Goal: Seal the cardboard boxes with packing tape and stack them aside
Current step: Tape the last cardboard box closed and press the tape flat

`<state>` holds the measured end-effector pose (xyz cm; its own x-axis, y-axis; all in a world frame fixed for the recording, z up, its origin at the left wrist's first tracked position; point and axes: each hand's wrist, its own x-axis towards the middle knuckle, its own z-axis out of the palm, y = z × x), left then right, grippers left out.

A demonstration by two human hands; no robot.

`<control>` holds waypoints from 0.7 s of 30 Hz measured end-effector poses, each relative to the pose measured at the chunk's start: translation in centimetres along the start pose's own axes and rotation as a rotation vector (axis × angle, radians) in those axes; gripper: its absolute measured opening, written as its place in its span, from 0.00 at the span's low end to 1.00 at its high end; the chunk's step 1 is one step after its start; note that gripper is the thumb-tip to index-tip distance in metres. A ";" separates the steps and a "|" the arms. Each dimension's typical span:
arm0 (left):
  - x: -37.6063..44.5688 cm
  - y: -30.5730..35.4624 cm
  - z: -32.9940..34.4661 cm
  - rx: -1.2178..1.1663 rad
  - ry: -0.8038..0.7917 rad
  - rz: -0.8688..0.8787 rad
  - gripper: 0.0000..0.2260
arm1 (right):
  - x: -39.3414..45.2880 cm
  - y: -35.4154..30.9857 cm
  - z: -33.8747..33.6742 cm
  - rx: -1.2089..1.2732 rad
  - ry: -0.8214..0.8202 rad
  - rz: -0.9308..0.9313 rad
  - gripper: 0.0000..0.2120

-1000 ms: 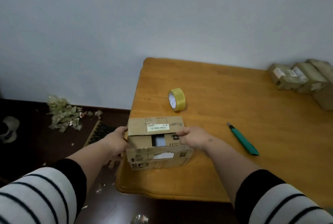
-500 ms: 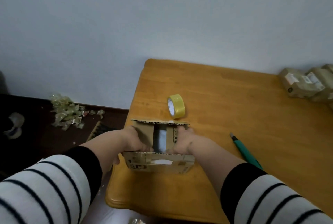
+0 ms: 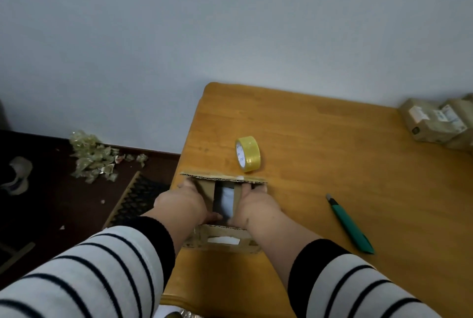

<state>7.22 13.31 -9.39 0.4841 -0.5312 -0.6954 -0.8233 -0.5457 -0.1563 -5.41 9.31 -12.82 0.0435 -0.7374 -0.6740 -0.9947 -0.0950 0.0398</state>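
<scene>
You're pressing both side flaps down: left hand (image 3: 182,205) and right hand (image 3: 257,206) lying flat on the cardboard box (image 3: 222,239) at the table's (image 3: 332,164) near-left corner. Tape roll (image 3: 247,153) is sitting just beyond, ready for grabbing.

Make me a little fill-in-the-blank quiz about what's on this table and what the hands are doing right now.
1. Both hands, left hand and right hand, press down the flaps of an open cardboard ____.
2. The roll of tape standing beyond the box is ____ in colour.
3. The green utility knife lies on the wooden table to the ____ of the box.
4. The other parcels sit at the table's far ____ corner.

Missing words: box; yellow; right; right
</scene>
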 end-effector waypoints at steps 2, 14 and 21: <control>0.2 -0.1 0.0 -0.036 0.011 0.027 0.56 | -0.6 0.0 -0.1 0.033 0.015 0.004 0.55; 0.4 -6.4 -2.6 -0.670 -0.361 0.286 0.19 | -3.3 5.2 -4.9 0.678 -0.107 -0.049 0.35; 1.0 -7.2 -1.4 -0.860 -0.221 0.377 0.34 | -3.4 5.6 -4.5 0.694 -0.103 -0.090 0.29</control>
<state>14.09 15.76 -7.98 0.0927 -0.6825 -0.7250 -0.3720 -0.6991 0.6107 -10.66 8.28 -7.04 0.1531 -0.6768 -0.7201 -0.8187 0.3212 -0.4759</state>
